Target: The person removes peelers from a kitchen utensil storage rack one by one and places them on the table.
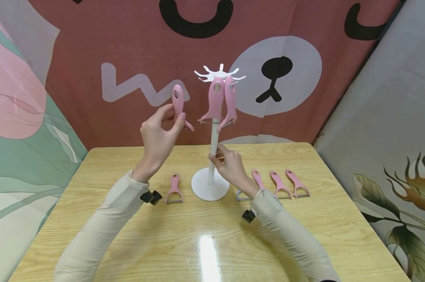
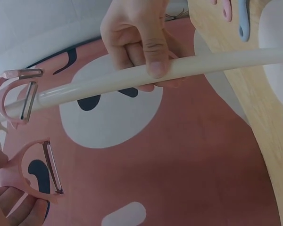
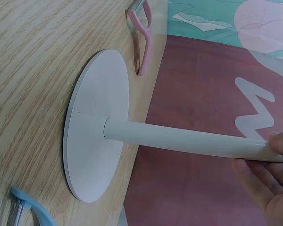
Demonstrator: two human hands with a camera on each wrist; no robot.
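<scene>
My left hand [image 1: 159, 133] holds a pink Y-shaped peeler [image 1: 178, 98] upright by its handle, to the left of a white stand. In the left wrist view, the peeler's blade [image 2: 53, 167] points toward the pole, apart from it. My right hand [image 1: 231, 166] grips the stand's white pole [image 1: 211, 172] between thumb and fingers, above the round base [image 1: 200, 190]. Two pink peelers [image 1: 216, 98] hang side by side from the ring of hooks [image 1: 219, 73] at the top, heads down.
A pink peeler [image 1: 175, 184] lies on the wooden table [image 1: 156, 239] left of the base. To the right, partly behind my right wrist, lies a peeler with a blue head [image 3: 35, 205]; two pink peelers [image 1: 278, 182] lie beyond it. A printed cloth [image 1: 128, 35] hangs behind.
</scene>
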